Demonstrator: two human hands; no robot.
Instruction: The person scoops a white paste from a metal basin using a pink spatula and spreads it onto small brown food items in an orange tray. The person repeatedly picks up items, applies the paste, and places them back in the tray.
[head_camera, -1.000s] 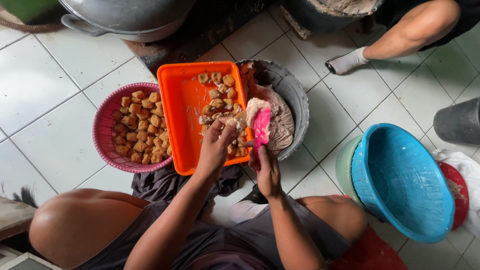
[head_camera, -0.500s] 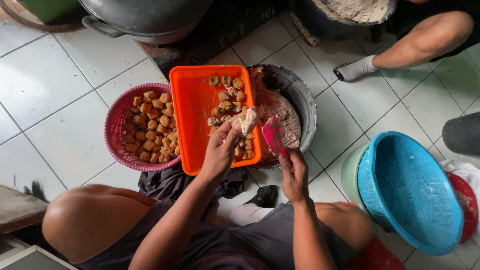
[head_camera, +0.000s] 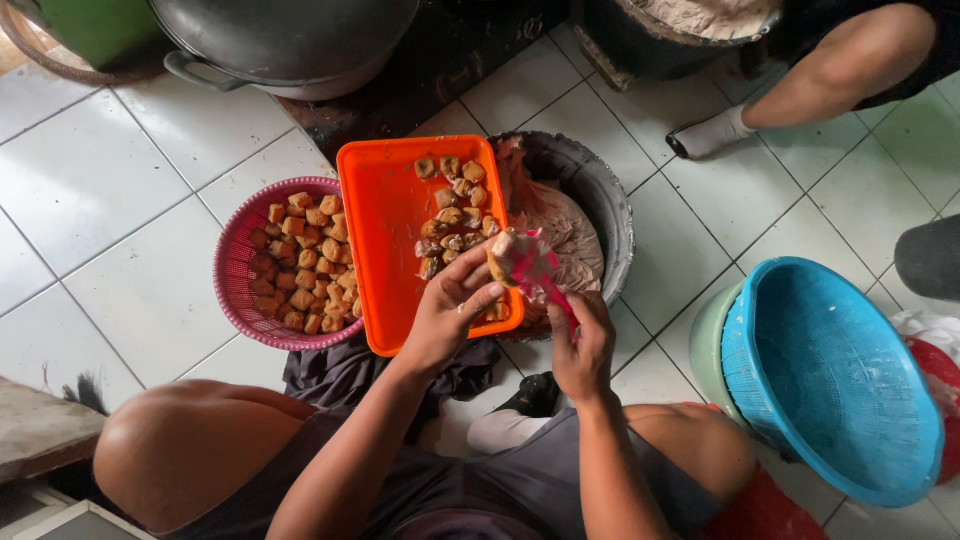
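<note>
My left hand (head_camera: 452, 308) holds a brown fried tofu piece (head_camera: 503, 254) over the near right corner of an orange tray (head_camera: 390, 230). My right hand (head_camera: 583, 345) grips a pink spatula (head_camera: 545, 282) whose tip touches that piece. Several filled tofu pieces (head_camera: 455, 215) lie on the right side of the tray. A pink basket (head_camera: 240, 270) of plain fried tofu cubes sits left of the tray. Behind my hands stands a dark round basin (head_camera: 600, 195) of pale paste, partly covered by the tray.
A blue basket (head_camera: 830, 375) nested in a green bowl stands at right, with a red container beyond it. Another person's leg with a white sock (head_camera: 715, 133) rests at top right. A large metal pot (head_camera: 280, 40) sits at top. White tiled floor surrounds everything.
Both hands stay together at the tray's near right corner; the spatula has come from beside the tofu piece onto it. The camera has shifted slightly.
</note>
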